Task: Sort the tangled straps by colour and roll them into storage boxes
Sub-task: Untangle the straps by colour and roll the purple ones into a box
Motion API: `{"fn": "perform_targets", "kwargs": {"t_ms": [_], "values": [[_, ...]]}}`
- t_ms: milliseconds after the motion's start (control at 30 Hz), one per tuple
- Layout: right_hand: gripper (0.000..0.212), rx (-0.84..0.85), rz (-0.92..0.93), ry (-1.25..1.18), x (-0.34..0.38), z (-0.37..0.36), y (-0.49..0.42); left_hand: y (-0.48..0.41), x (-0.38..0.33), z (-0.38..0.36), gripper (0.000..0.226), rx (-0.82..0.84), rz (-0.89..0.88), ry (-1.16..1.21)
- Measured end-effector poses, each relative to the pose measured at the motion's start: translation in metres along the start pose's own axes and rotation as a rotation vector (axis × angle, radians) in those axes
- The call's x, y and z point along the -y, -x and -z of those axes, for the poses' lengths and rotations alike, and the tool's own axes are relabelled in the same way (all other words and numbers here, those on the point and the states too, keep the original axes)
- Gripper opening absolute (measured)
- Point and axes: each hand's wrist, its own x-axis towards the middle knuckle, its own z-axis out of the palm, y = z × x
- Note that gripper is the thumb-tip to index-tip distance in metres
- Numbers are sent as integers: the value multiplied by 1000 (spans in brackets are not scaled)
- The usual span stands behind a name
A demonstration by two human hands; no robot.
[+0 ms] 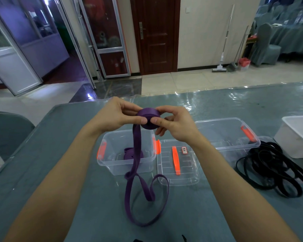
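Currently, the left hand and right hand both pinch the purple strap roll between thumb and fingers, held above the tabletop. Its loose tail hangs past the left clear box and loops on the tabletop. Black straps lie tangled beside the right clear box.

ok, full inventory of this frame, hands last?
table: 1, grey-green, foreground
left box: 1, clear, orange latches, centre
lid: 1, clear, orange handle, beside left box
right box: 1, clear, orange latches, right of lid
purple strap: 1, purple, part-rolled, held up, tail on table
rolled strap: 1, purple, inside left box
black straps: tangled pile, black, table right
white bin: 1, white, far right
chair: 1, grey, left edge
left grip: 1, bare, pinches roll
right grip: 1, bare, pinches roll
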Motion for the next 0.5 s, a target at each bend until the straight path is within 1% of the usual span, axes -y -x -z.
{"fn": "perform_targets", "kwargs": {"t_ms": [67, 133, 267, 300, 433, 500], "values": [[18, -5, -10, -71, 0, -3, 1, 0, 4, -4, 38, -36, -4, 63], [17, 26, -28, -43, -1, -4, 2, 1, 7, -6, 38, -49, -3, 55], [18, 108, -37, 239, -1, -2, 1, 3, 7, -5, 31, -1, -28, -94], [20, 100, -23, 250, -1, -2, 0, 3, 6, -4, 30, 2, -35, -98], [20, 21, 25, 51, -5, -4, -1, 5, 8, -1, 41, 9, -13, 21], [21, -34, 18, -86, -7, -4, -2, 8, 12, -3, 44, -28, -13, 109]]}}
